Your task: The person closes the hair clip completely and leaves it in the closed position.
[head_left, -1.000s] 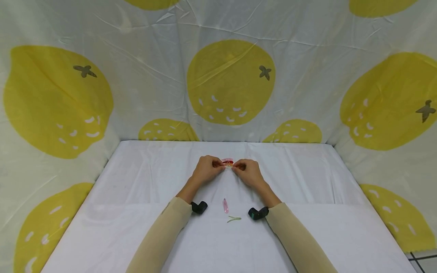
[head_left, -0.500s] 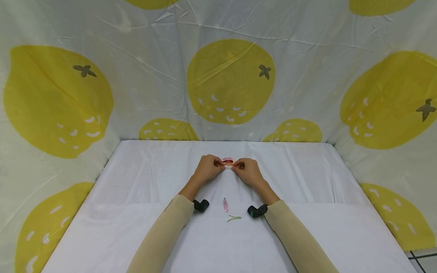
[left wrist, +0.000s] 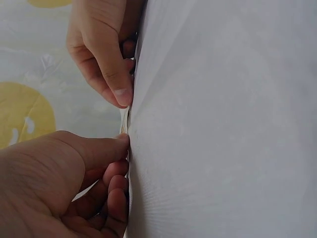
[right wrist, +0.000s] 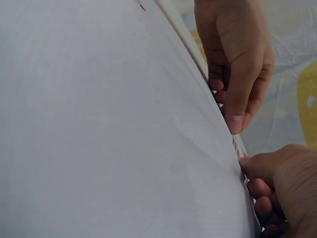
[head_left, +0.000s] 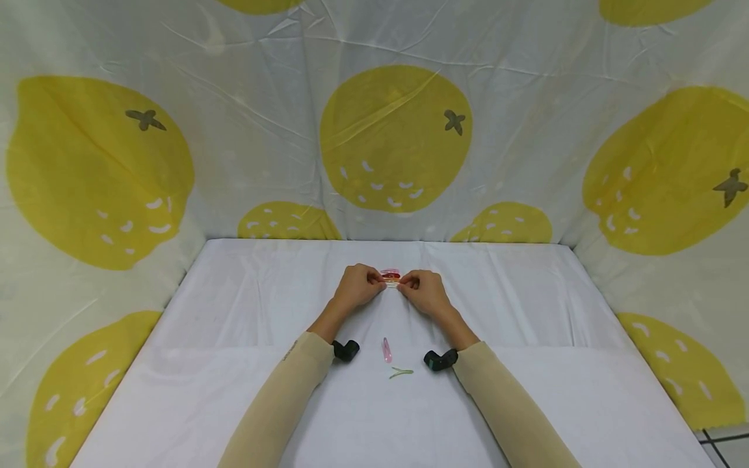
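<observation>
Several hair clips lie in a small stack of rows near the back of the white table. A pink hair clip (head_left: 390, 270) is farthest, a red hair clip (head_left: 391, 275) comes before it, then an orange one and a pale one (head_left: 392, 286). My left hand (head_left: 357, 284) pinches the left end of the nearest, pale clip. From the other side my right hand (head_left: 426, 289) pinches its right end. In both wrist views the fingertips of the two hands are close together at the tabletop, with a thin pale strip between them. The fingertips hide the clip ends.
A pink snap hair clip (head_left: 387, 350) lies nearer on the white tablecloth (head_left: 222, 312), between the forearms. Just in front of it is a green hair clip (head_left: 400, 373) with its two arms spread. A lemon-print curtain (head_left: 263, 149) encloses the table's back and sides.
The hands stay almost in place at the clips. The left forearm has shifted slightly to the right, and a little more of the pale clip shows between the fingertips.
</observation>
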The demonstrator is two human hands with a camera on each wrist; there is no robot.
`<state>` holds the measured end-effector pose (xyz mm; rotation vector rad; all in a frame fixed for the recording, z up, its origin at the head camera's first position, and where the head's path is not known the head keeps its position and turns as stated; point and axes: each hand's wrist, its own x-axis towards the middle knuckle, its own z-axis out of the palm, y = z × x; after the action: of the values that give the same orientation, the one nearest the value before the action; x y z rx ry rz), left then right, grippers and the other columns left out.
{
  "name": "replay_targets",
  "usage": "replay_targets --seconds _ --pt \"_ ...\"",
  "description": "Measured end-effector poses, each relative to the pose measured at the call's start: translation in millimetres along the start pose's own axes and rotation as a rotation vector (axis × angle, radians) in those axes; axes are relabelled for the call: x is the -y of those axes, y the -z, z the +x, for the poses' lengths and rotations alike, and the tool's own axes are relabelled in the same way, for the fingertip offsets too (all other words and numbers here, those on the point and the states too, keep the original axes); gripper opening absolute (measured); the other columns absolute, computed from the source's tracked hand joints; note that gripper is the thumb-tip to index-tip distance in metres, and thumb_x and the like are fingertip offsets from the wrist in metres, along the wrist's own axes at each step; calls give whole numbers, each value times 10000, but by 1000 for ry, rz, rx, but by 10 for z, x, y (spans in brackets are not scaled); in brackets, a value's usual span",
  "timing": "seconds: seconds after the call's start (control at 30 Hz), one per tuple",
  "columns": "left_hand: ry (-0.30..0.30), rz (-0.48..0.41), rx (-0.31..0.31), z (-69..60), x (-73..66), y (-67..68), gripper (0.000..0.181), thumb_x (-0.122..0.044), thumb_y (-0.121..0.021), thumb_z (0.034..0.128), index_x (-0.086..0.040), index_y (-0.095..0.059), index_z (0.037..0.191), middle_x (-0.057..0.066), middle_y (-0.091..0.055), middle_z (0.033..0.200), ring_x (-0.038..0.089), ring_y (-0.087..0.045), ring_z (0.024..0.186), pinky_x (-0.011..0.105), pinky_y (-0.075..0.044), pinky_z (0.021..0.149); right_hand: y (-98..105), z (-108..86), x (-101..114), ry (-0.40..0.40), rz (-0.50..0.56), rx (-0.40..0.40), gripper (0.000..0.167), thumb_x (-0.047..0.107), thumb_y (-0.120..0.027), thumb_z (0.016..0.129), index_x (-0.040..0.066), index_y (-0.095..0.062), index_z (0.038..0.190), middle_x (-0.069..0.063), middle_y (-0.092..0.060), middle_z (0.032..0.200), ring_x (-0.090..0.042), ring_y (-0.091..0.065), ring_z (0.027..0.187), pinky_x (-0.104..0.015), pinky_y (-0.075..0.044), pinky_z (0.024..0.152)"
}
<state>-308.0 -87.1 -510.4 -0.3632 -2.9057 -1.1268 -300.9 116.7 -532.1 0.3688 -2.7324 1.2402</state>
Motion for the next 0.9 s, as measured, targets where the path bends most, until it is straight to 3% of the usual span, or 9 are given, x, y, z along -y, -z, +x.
replay_targets --seconds 0.6,0.9 --pt "13 -22 29 -64 -22 42 108 -205 -807 892 -108 -766 916 -3 -672 769 117 -582 713 243 -470 649 30 -23 -12 -18 18 37 133 164 -793 896 82 -776 999 -20 -688 816 -119 -568 728 -240 -454 656" --pt "8 -33 62 -125 -2 71 164 -230 -806 893 -97 -773 984 0 -675 813 127 -588 757 254 -491 696 87 -73 -15 -13 20 74 168 160 -794 889 98 -761 1042 -18 -712 880 -131 -610 821 -265 -494 757"
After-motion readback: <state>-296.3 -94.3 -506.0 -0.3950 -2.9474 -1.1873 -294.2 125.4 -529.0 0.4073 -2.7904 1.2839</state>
